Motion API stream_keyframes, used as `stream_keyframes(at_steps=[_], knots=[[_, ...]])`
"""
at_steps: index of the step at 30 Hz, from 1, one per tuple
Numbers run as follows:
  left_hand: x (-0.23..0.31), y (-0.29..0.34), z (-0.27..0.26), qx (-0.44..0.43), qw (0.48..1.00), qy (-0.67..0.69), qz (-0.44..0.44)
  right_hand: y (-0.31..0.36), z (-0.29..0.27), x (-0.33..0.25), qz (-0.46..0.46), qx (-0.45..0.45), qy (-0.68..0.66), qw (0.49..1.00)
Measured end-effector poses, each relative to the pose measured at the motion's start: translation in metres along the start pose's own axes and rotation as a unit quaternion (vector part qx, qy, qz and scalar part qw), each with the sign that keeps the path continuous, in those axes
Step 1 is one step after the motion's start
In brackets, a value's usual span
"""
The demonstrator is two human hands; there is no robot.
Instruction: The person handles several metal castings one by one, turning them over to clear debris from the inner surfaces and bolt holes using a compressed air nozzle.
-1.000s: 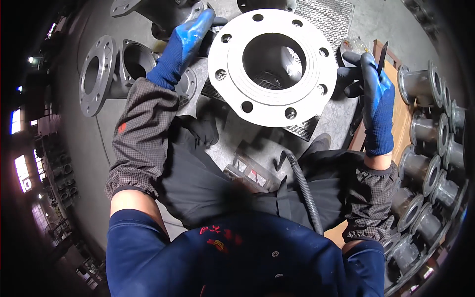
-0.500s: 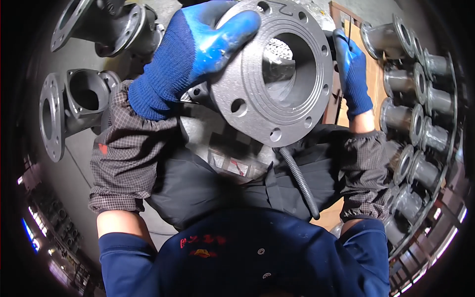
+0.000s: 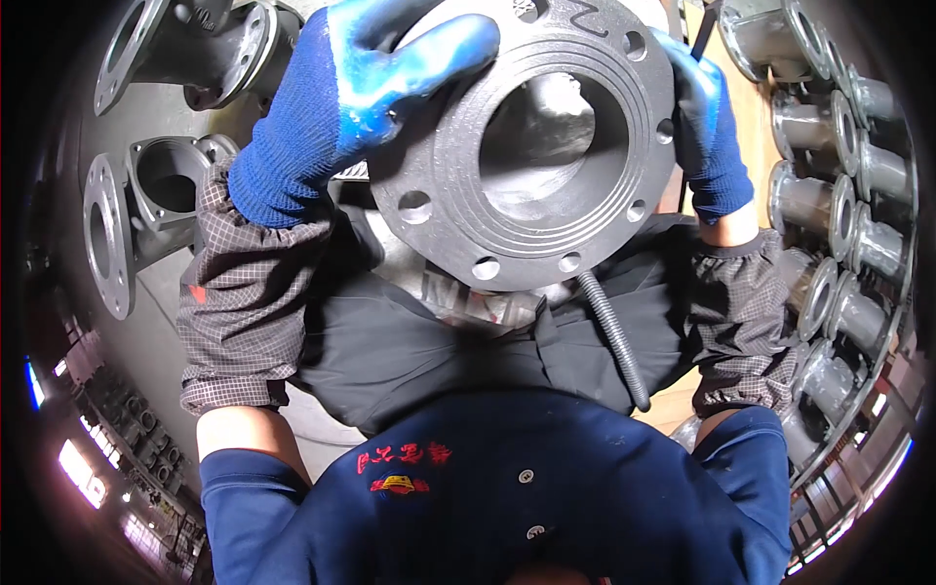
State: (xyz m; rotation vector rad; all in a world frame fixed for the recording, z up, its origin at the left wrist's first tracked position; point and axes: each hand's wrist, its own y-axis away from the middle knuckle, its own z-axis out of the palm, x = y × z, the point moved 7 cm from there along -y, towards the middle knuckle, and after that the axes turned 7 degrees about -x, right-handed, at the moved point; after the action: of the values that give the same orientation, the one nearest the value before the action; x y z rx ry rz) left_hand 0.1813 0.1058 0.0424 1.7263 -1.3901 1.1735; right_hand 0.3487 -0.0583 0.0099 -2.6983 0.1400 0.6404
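A large grey flanged metal casting (image 3: 439, 200) is tilted up in front of me, its round bore and ring of bolt holes facing me. My left hand (image 3: 390, 78), in a blue coated glove, grips the flange at its upper left, thumb lying across the face. At the flange's right edge is my right hand (image 3: 712, 136), also gloved, its fingers partly hidden behind the rim. A thin dark bar-like tool (image 3: 707, 31) sticks up from this hand; its kind is unclear. Bright light shows inside the bore.
More flanged castings (image 3: 109, 236) stand at the left. Rows of flanged pipe pieces (image 3: 809, 207) line the right side, along a curved rail. A ribbed grey hose (image 3: 614, 341) hangs below the flange over my lap. A tan board (image 3: 731, 107) lies beyond my right hand.
The flange has come nearer and shifted slightly, its bore turning more toward me. My right hand now meets the flange's right edge, where a gap showed before. The left hand keeps its grip.
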Motion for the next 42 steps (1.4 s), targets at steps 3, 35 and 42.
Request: stream_keyframes(at_steps=[3, 35, 42], knots=[[-0.006, 0.010, -0.009, 0.035, 0.999, 0.026, 0.007, -0.004, -0.007, -0.024, -0.012, 0.019, -0.002, 1.000], [0.012, 0.099, 0.011, 0.146, 0.969, -0.189, -0.059, -0.016, -0.006, -0.015, 0.277, 0.070, -0.488, 0.825], [0.001, 0.098, -0.003, 0.183, 0.970, -0.159, -0.027, 0.057, 0.055, 0.041, 0.451, 0.031, -0.445, 0.773]])
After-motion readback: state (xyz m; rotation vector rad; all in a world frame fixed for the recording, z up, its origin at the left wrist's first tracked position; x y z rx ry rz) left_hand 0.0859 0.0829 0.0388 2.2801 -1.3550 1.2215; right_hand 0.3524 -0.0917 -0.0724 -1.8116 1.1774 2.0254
